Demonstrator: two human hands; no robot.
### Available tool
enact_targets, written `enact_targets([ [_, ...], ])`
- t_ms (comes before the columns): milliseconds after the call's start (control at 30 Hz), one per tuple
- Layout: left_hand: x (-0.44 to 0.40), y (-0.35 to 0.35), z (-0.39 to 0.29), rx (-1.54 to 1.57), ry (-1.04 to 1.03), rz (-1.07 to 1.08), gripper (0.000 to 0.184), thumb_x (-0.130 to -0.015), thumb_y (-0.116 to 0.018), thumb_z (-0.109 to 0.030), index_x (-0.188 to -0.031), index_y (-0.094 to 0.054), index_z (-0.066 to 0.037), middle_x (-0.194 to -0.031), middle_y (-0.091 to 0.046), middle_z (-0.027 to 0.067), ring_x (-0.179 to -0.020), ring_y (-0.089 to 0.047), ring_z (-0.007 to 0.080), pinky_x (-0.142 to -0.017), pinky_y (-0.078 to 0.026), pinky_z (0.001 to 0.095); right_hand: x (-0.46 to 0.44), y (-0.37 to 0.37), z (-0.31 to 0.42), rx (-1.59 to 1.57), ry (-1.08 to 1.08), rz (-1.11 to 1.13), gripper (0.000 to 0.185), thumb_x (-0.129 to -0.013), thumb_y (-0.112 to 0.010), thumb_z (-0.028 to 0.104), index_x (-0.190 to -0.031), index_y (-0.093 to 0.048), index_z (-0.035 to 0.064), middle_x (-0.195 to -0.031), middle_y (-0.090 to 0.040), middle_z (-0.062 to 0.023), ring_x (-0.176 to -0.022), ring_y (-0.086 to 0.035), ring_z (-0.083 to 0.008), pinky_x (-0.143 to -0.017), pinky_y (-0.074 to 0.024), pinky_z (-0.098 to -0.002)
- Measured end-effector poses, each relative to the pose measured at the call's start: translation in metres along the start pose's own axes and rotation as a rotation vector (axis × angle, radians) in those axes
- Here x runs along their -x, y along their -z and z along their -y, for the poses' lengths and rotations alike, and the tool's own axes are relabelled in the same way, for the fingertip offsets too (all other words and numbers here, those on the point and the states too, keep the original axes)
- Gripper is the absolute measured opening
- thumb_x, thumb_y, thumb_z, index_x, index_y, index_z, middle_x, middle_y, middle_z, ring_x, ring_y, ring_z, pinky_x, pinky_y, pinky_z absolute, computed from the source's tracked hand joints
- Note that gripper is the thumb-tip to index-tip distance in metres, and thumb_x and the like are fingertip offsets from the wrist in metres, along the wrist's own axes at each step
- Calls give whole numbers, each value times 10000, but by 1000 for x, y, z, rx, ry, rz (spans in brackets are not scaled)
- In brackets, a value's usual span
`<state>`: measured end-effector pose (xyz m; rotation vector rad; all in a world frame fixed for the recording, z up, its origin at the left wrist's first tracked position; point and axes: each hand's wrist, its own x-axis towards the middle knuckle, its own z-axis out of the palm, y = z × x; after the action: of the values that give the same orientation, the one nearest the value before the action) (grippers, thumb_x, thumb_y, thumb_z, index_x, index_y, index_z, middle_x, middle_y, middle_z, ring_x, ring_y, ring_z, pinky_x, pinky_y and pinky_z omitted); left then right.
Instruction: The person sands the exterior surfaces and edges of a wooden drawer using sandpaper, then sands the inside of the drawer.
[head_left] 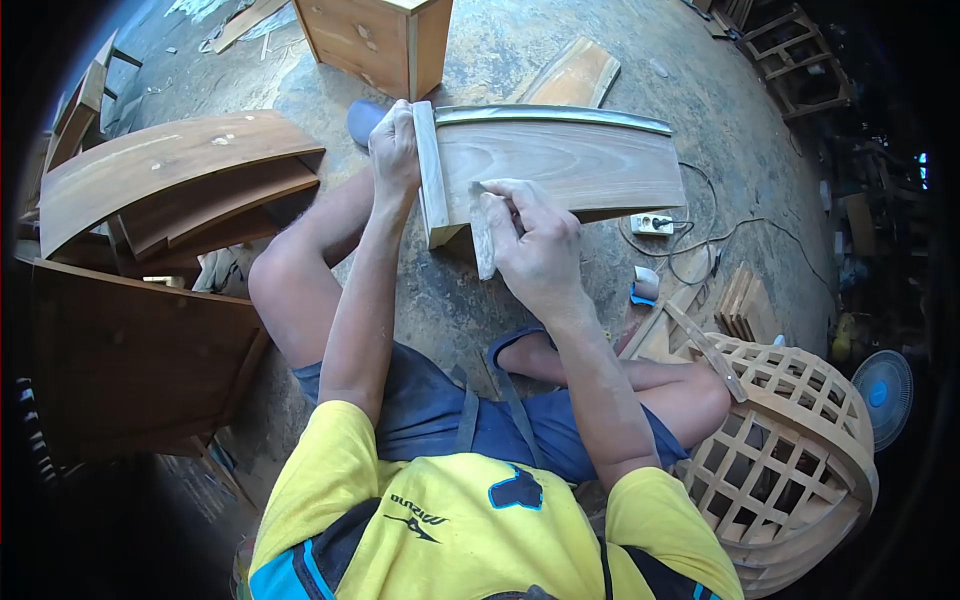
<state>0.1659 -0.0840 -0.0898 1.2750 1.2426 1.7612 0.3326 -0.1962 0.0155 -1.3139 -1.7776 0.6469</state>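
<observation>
A wooden drawer-like piece [560, 158] with a pale wood-grained panel lies tilted in front of me, above my lap. My left hand [396, 150] grips the top of its narrow end board [431, 175], fingers closed round the edge. Just right of that board, my right hand [530, 235] pinches a whitish, dusty folded strip [483, 235] against the panel's lower left edge. The strip hangs down past the edge. The underside of the piece is mostly hidden.
Curved wooden furniture [180, 170] stands at the left, a wooden cabinet [375, 45] at the top. On the right are a power strip [652, 224] with cables, a sandpaper-like roll [645, 285], stacked wood pieces [742, 303], a lattice frame [770, 450] and a fan [882, 393].
</observation>
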Motion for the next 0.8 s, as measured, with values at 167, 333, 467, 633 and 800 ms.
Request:
enact_targets([
  [167,3,1,2,146,147,43,449,-1145,-386,-263,-826,-590,-23,-685,-541,12,-638,-506,100,-592,-431,318,-72,-39,-10,134,183,-69,127,-962,-619,87,-911,-689,-6,-850,-707,-208,-795,-703,-404,-767,-551,-480],
  [333,-3,4,6,-44,-1,29,465,-1144,-396,-283,-819,-565,3,-669,-554,44,-631,-505,129,-607,-435,362,-49,-3,-4,-63,55,202,124,-957,-680,96,-926,-701,-22,-817,-714,-171,-721,-702,-270,-710,-553,-366],
  [467,1,-1,4,65,65,-7,476,-1143,-397,-284,-799,-558,3,-662,-538,31,-640,-489,111,-603,-428,346,-44,12,2,-154,54,163,108,-936,-741,96,-948,-711,-6,-773,-698,-100,-661,-651,-120,-638,-517,-291],
  [633,2,-1,-8,119,135,-2,434,-1132,-409,-259,-833,-592,-3,-704,-605,58,-675,-552,111,-626,-460,343,-107,-34,-7,162,332,95,126,-934,-748,145,-940,-709,26,-747,-698,-138,-650,-691,-238,-627,-526,-364],
  [800,1,0,14,93,114,-13,424,-1098,-474,-323,-879,-599,19,-731,-610,159,-684,-546,198,-671,-478,404,-98,-26,11,293,491,287,147,-931,-729,185,-940,-690,44,-756,-695,-160,-685,-696,-334,-659,-533,-435],
])
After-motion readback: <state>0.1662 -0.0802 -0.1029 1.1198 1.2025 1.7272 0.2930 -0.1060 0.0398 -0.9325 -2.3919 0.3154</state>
